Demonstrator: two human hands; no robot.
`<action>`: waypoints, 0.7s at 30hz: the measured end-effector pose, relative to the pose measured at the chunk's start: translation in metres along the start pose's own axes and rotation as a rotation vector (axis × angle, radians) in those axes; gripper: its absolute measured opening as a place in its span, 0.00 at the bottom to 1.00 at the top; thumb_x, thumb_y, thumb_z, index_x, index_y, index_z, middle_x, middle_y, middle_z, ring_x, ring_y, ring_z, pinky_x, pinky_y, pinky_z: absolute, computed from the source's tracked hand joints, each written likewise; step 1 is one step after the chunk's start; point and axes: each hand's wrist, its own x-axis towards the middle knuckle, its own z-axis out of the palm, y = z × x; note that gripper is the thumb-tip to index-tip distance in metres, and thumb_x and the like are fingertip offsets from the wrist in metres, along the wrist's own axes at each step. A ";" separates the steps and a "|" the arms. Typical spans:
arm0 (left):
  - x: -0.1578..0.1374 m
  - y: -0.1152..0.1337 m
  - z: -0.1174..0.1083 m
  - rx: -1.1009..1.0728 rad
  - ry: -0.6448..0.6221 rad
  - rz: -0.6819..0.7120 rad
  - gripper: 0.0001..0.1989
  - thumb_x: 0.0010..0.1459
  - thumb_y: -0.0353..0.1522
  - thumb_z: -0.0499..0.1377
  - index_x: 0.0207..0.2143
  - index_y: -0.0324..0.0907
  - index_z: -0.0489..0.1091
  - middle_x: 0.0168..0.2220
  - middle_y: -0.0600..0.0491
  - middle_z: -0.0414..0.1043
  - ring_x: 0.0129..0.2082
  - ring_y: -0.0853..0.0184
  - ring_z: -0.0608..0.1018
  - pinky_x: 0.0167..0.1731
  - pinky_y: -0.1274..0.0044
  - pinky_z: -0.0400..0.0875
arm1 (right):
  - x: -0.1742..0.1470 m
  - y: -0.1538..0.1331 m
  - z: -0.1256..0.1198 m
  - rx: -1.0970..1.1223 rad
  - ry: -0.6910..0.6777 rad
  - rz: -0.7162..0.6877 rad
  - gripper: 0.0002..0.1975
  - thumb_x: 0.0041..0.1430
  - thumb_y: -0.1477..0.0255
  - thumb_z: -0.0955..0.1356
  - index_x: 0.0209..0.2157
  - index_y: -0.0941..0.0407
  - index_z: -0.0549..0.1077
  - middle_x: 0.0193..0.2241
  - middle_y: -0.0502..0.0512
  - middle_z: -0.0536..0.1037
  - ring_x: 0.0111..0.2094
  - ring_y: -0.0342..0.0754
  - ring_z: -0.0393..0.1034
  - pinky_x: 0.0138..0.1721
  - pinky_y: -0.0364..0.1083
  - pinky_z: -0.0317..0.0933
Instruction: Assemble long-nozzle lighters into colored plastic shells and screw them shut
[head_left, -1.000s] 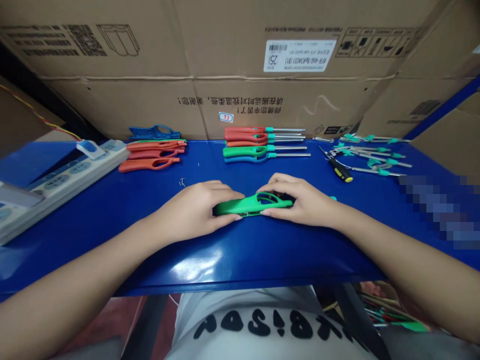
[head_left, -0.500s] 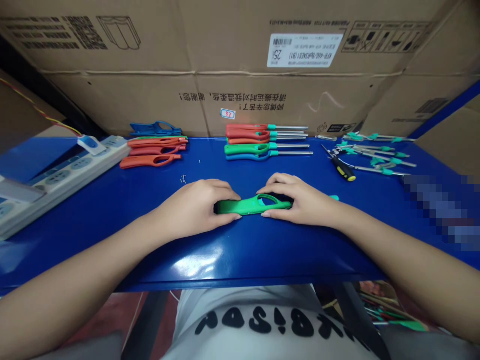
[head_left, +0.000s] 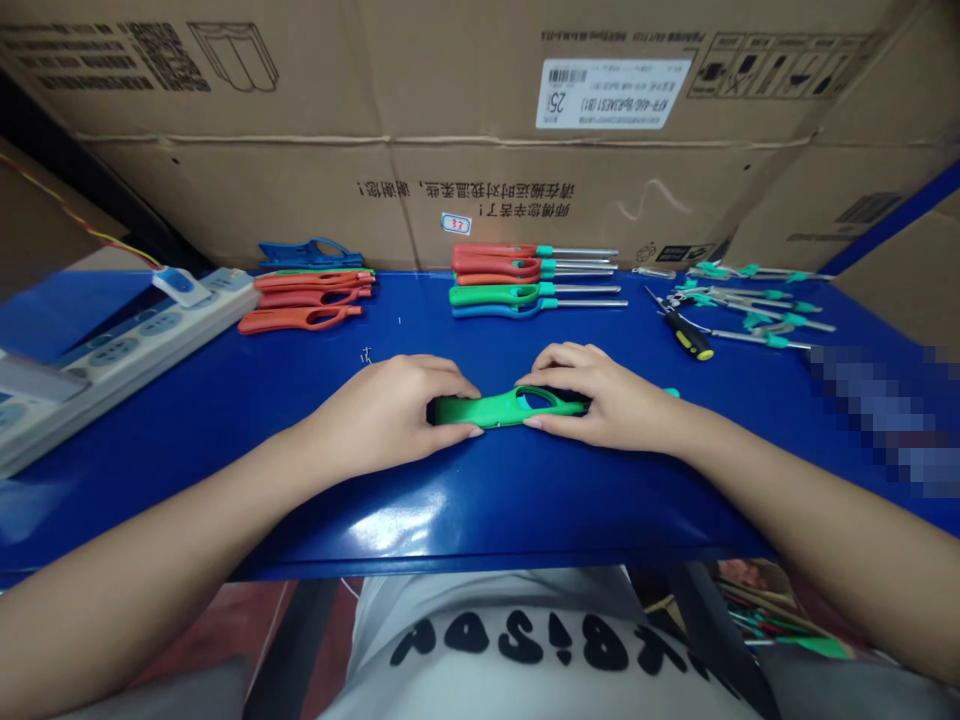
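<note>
A green lighter handle (head_left: 491, 411) lies across the middle of the blue table, a loop-shaped opening with a teal trigger near its right end. My left hand (head_left: 409, 405) is closed around its left end, thumb in front and fingers behind. At the loop end, my right hand (head_left: 589, 395) grips it the same way, thumb and fingers on opposite sides. Both ends of the handle are partly hidden by my hands. A bit of teal plastic (head_left: 673, 393) shows just behind my right wrist.
Behind stand finished-looking lighters with metal tubes (head_left: 536, 298), and orange and blue handle shells (head_left: 304, 318) to the left. A screwdriver (head_left: 688, 335) and teal-and-metal lighter inserts (head_left: 765, 300) lie right. Small screws (head_left: 366, 355) sit beyond my left hand. A power strip (head_left: 127, 350) runs along the left; a cardboard wall (head_left: 300, 180) closes the back.
Both hands keep their hold on the green lighter handle with hardly any movement. The whole view has shifted very slightly.
</note>
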 end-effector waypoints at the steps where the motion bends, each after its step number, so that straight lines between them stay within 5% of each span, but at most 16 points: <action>1: 0.000 0.000 0.000 0.000 -0.003 -0.003 0.12 0.59 0.38 0.66 0.45 0.46 0.79 0.42 0.53 0.80 0.40 0.62 0.81 0.39 0.73 0.73 | 0.000 0.000 0.000 0.000 -0.007 0.003 0.18 0.64 0.59 0.69 0.51 0.53 0.76 0.46 0.58 0.75 0.50 0.54 0.69 0.50 0.53 0.55; 21: -0.002 0.013 0.009 0.081 0.022 -0.039 0.10 0.60 0.34 0.66 0.44 0.44 0.79 0.40 0.51 0.78 0.40 0.60 0.80 0.37 0.73 0.72 | -0.001 -0.001 0.003 0.072 0.005 0.038 0.18 0.61 0.63 0.72 0.52 0.52 0.78 0.46 0.58 0.76 0.45 0.53 0.72 0.49 0.54 0.66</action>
